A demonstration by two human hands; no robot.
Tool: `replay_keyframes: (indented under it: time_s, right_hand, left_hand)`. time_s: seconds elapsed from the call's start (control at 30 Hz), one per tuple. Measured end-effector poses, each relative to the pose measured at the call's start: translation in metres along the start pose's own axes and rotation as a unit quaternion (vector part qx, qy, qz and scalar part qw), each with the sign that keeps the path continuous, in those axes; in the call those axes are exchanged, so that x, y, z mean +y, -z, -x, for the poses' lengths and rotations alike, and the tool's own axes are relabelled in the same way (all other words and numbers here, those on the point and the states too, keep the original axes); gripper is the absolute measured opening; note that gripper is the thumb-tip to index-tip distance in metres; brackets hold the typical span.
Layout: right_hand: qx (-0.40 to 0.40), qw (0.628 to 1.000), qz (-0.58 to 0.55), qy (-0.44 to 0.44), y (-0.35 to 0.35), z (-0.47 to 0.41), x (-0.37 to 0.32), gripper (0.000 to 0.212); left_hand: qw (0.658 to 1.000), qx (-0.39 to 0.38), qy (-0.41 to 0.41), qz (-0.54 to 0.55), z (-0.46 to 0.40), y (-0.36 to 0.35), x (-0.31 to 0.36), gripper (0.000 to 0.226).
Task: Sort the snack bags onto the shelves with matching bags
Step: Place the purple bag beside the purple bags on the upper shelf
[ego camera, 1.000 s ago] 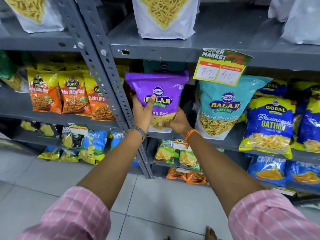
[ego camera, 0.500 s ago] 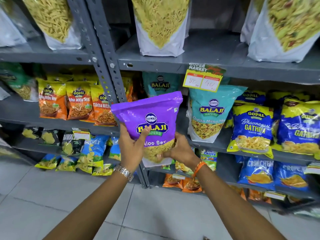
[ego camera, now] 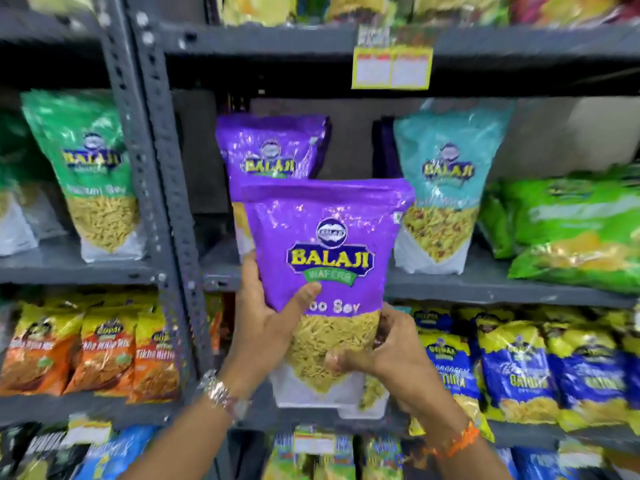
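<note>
I hold a purple Balaji Aloo Sev bag [ego camera: 332, 244] upright in front of the shelving. My left hand [ego camera: 266, 327] grips its left side with the thumb across the front. My right hand [ego camera: 388, 351] clasps its lower right corner. Right behind it, on the grey middle shelf [ego camera: 485, 285], stands a matching purple Balaji bag [ego camera: 273, 147]. A teal Balaji bag [ego camera: 446, 188] stands on the same shelf to the right.
A green Balaji bag [ego camera: 90, 171] stands in the left bay, past the grey upright post [ego camera: 162, 188]. Bright green bags [ego camera: 575, 226] lie at the right. Orange Gopal bags [ego camera: 86, 351] and blue-yellow Gopal bags [ego camera: 519, 368] fill the shelf below. A yellow price tag [ego camera: 391, 67] hangs above.
Both hands have lifted the purple bag from the lower shelf level up to the shelf above. The view has tilted upward and a matching purple bag now shows behind it.
</note>
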State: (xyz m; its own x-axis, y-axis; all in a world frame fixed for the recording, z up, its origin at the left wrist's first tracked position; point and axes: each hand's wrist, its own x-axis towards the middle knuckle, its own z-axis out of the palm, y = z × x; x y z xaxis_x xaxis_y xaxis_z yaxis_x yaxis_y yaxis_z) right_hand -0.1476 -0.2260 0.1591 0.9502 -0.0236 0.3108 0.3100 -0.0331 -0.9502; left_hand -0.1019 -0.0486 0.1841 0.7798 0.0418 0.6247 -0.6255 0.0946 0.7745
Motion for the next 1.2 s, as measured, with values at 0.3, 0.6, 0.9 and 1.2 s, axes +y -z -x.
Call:
replay_keyframes:
  time_s: [0.3, 0.6, 0.9, 1.2]
  right_hand:
    - [0.113, 0.990, -0.001, 0.082, 0.045, -0.092, -0.053, 0.054]
    - [0.144, 0.986, 0.039, 0.079, 0.045, -0.143, -0.037, 0.065]
    - [0.127, 0.986, 0.056, 0.091, 0.053, -0.160, -0.015, 0.066]
    - [0.154, 0.978, 0.112, 0.085, 0.046, -0.156, -0.013, 0.076]
  left_hand:
    - [0.998, -0.004, -0.032, -0.047, -0.117, -0.066, 0.023, 0.103]
    - [0.990, -0.007, 0.027, -0.140, -0.159, -0.074, 0.001, 0.109]
    - [0.979, 0.035, 0.040, -0.199, -0.161, -0.088, 0.000, 0.077]
    - [0.974, 0.083, 0.001, -0.213, -0.149, -0.088, -0.002, 0.094]
